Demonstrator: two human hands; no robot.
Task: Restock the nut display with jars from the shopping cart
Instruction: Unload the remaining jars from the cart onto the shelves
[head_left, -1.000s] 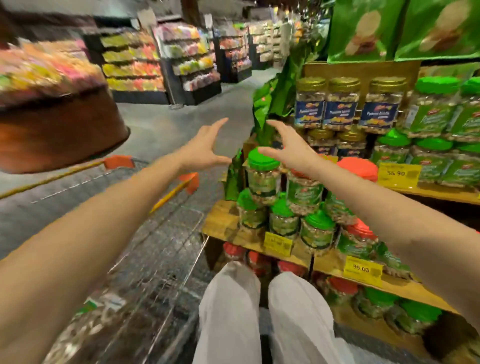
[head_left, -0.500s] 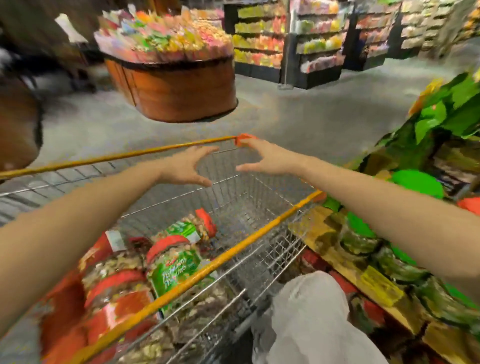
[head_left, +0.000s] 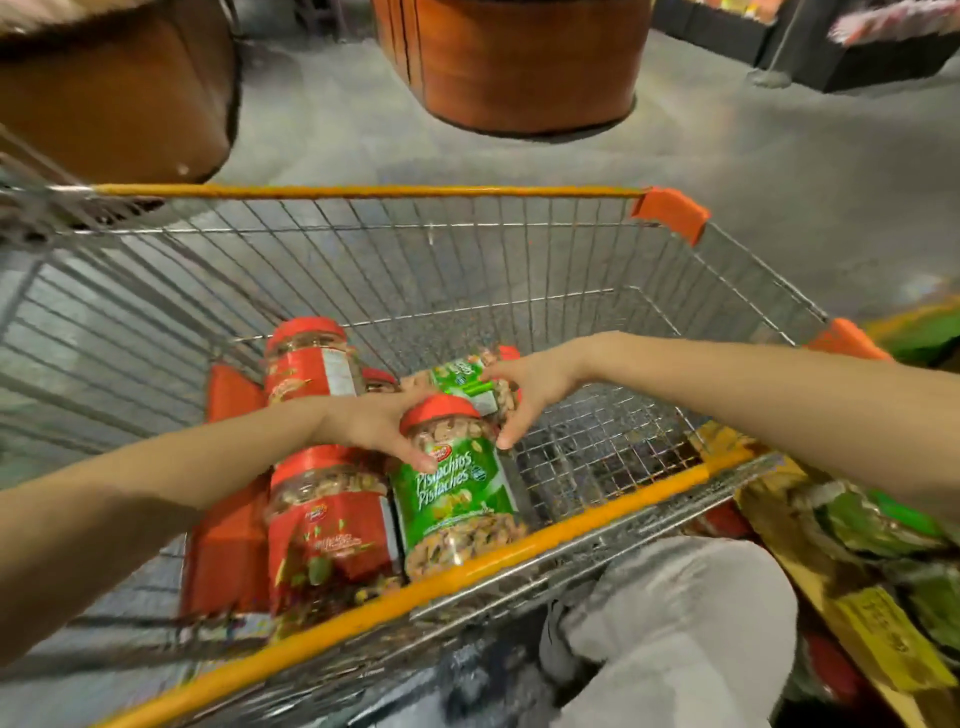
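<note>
Entry, head view. The shopping cart (head_left: 571, 540) fills the frame, its orange-edged near rim running from 7 to 3 o'clock. The nut display (head_left: 810, 582) has slid to the frame edge at 4 o'clock, blurred, with a yellow price tag (head_left: 883, 639) on its wooden shelf. A second ago we faced that display with both hands spread in front of it. Half a second ago they hung open over the cart's far rim. Now they are down inside the basket.

Stock in the cart sits toward 7 o'clock of the basket:
- the near red-label jar (head_left: 327, 540), upright
- the far red-label jar (head_left: 306, 364), behind it at 11 o'clock
- the lying green jar (head_left: 462, 376), on its side at 12 o'clock
- the pistachio jar (head_left: 457, 493), green label, red lid, upright against the near rim

The left hand (head_left: 374, 428) grips the pistachio jar's shoulder from 9 o'clock, thumb in front and fingers curled over the lid edge. The right hand (head_left: 530, 389) closes on it from 2 o'clock, thumb on the front. Its fingers go behind the jar, and we cannot tell whether they also touch the lying jar.

Judgement: the reach is finished and the grasp is made. The jar is not yet lifted. Next comes a lift over the rim toward 4 o'clock.
</note>
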